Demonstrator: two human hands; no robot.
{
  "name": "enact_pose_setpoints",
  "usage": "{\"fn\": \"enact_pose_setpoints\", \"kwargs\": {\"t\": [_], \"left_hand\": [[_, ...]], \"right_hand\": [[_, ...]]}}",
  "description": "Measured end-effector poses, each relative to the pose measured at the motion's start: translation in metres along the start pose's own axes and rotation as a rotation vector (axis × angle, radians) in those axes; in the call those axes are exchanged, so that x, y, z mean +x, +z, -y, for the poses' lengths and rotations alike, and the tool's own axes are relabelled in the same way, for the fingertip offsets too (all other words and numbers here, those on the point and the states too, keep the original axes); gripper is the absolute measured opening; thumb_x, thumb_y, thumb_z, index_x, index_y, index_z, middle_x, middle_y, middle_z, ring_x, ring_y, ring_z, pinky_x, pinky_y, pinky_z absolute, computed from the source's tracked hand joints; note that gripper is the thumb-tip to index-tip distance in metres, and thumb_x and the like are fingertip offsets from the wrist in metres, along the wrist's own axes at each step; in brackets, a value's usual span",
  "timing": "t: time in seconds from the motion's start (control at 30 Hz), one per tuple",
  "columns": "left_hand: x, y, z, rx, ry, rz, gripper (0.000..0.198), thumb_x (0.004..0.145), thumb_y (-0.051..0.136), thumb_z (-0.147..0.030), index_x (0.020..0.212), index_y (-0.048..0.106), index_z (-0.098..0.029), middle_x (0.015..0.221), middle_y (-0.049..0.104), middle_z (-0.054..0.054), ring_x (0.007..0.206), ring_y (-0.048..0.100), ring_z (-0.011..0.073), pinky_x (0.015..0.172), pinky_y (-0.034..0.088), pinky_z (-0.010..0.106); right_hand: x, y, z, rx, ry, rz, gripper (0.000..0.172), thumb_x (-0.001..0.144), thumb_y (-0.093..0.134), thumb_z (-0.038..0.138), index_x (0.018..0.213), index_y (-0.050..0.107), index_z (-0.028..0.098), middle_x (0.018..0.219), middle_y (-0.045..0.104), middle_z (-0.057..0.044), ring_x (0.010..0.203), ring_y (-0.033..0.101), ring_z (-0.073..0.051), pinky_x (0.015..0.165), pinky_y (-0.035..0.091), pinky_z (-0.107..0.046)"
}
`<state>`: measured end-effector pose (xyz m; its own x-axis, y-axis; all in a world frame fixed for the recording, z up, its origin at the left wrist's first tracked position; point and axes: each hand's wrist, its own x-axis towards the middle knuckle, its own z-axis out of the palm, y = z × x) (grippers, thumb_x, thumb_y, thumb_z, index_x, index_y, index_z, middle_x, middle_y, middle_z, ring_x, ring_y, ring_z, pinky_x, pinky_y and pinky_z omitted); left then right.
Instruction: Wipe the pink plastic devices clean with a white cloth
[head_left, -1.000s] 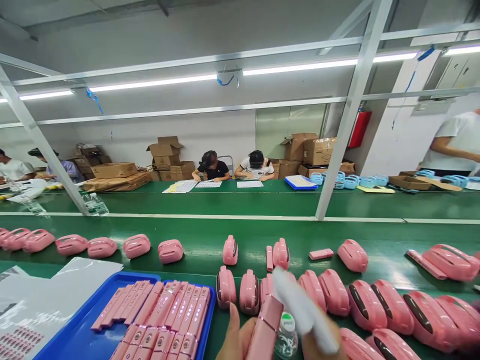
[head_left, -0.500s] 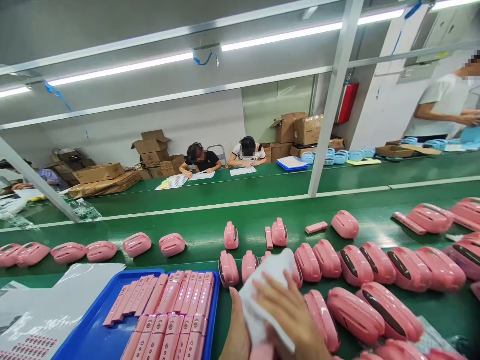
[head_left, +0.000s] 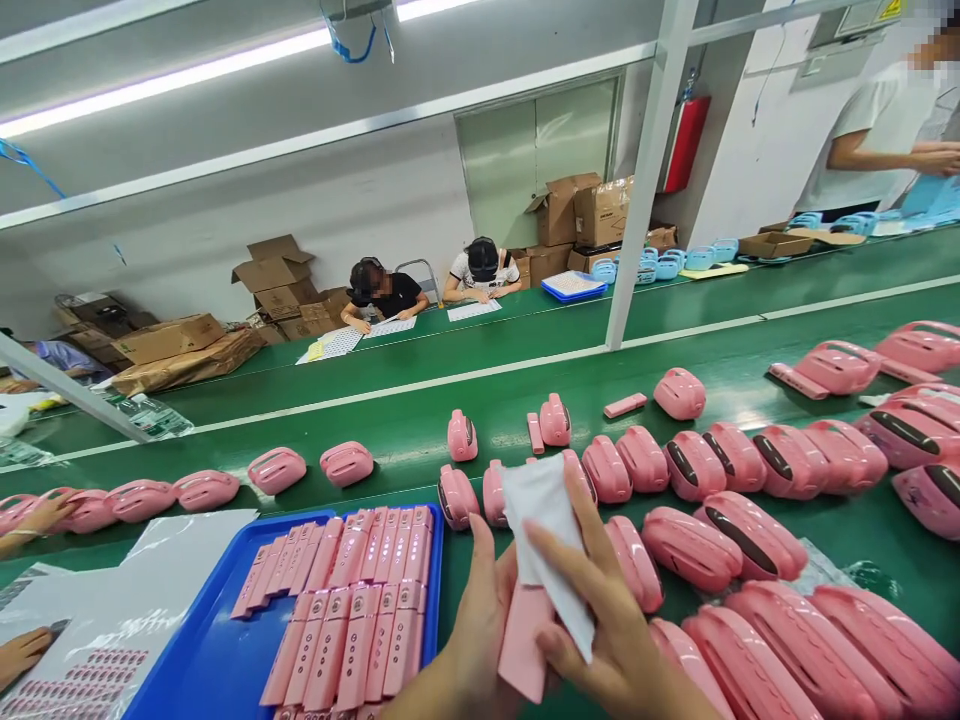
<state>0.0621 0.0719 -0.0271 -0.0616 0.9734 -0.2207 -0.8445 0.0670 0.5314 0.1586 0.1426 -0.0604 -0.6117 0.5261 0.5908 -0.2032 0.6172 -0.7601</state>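
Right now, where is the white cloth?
In the head view, the white cloth sits bottom centre, held between the person's left hand and right hand against a pink rectangular bar, just right of the blue plastic tray.

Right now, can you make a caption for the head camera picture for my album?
Left hand holds a pink bar as right hand presses a white cloth against it.

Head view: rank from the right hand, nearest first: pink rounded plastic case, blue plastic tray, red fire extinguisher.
From the right hand:
1. Pink rounded plastic case: just ahead, to the hand's right.
2. Blue plastic tray: to the hand's left.
3. Red fire extinguisher: straight ahead, at the far side of the room.
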Motion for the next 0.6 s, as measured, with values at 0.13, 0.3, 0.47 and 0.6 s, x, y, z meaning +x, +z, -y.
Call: {"fn": "enact_pose_setpoints", "kwargs": {"t": [0.13,0.3,0.47,0.6], "left_hand": [[0.001,0.003,0.001,0.081,-0.112,0.079,0.064,0.07,0.041,-0.077,0.086,0.063,-0.018,0.043,0.048,-0.004,0.027,0.036,0.0063,0.027,0.024,0.016],[-0.002,0.0,-0.006,0.103,-0.196,0.121,0.057,0.073,0.052,-0.064,0.049,0.052,-0.013,0.035,0.04,-0.003,0.025,0.036,0.0034,0.027,0.023,0.016],[-0.003,0.0,-0.002,0.111,-0.08,-0.136,0.047,0.081,0.05,-0.057,0.088,0.064,-0.013,0.053,0.057,-0.002,0.03,0.047,0.006,0.03,0.031,0.016],[0.002,-0.001,0.004,0.188,-0.051,-0.239,0.048,0.078,0.052,-0.059,0.087,0.061,-0.012,0.055,0.055,-0.002,0.033,0.046,0.0062,0.032,0.031,0.017]], "right_hand": [[0.009,0.01,-0.005,0.639,0.507,-0.347,0.039,0.08,0.066,0.04,0.115,0.059,0.025,0.103,0.067,-0.004,0.096,0.063,-0.019,0.085,0.051,-0.027],[0.024,-0.003,-0.012,1.014,0.798,-0.621,0.038,0.062,0.081,0.036,0.093,0.066,0.02,0.089,0.07,-0.001,0.078,0.066,-0.02,0.07,0.057,-0.027],[0.02,-0.024,-0.014,0.893,0.691,-0.721,0.045,0.067,0.077,0.04,0.107,0.064,0.027,0.101,0.069,-0.001,0.093,0.065,-0.024,0.081,0.056,-0.035],[0.01,-0.016,-0.006,0.231,0.188,-0.274,0.03,0.086,0.057,0.03,0.116,0.061,0.024,0.119,0.061,-0.003,0.116,0.052,-0.024,0.102,0.04,-0.038]]}}
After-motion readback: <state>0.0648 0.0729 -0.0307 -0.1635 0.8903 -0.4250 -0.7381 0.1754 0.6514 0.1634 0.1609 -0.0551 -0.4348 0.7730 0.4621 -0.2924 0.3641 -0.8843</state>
